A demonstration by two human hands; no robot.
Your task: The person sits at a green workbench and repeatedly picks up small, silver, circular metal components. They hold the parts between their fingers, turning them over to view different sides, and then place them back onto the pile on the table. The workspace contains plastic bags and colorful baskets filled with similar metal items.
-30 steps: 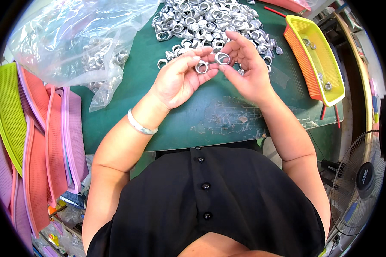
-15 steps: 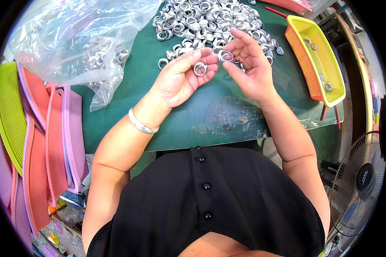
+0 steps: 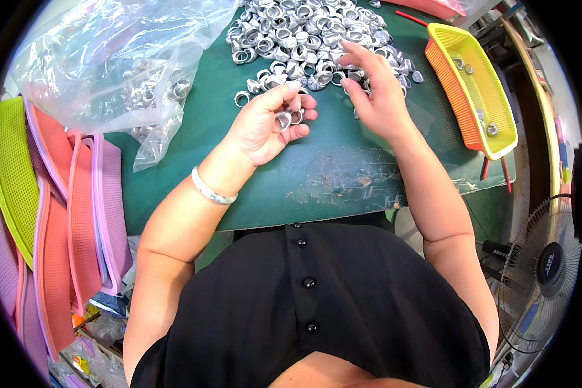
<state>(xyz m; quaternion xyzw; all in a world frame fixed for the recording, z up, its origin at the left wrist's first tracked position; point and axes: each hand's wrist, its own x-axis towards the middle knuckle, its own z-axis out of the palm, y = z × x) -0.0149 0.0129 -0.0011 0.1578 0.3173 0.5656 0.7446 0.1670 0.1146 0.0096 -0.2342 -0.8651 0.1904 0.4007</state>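
Two silver rings (image 3: 283, 121) sit in the curled fingers of my left hand (image 3: 265, 126), palm turned up over the table. My right hand (image 3: 380, 100) is at the near edge of a heap of silver metal rings (image 3: 304, 39), its thumb and fingers apart with nothing seen between them. One loose ring (image 3: 338, 79) lies right by its thumb tip. Part of the heap is hidden behind the right fingers. Another single ring (image 3: 242, 99) rests on the green table to the left of the heap.
A clear plastic bag (image 3: 123, 58) with more rings covers the table's left side. On the right, a yellow basket (image 3: 507, 123) in an orange one holds several rings. Stacked coloured baskets (image 3: 55, 239) stand at the left, a fan (image 3: 549, 268) at lower right.
The ring that was in my right fingers now appears to be in my left hand beside the first one. My right hand has moved away toward the heap and opened.
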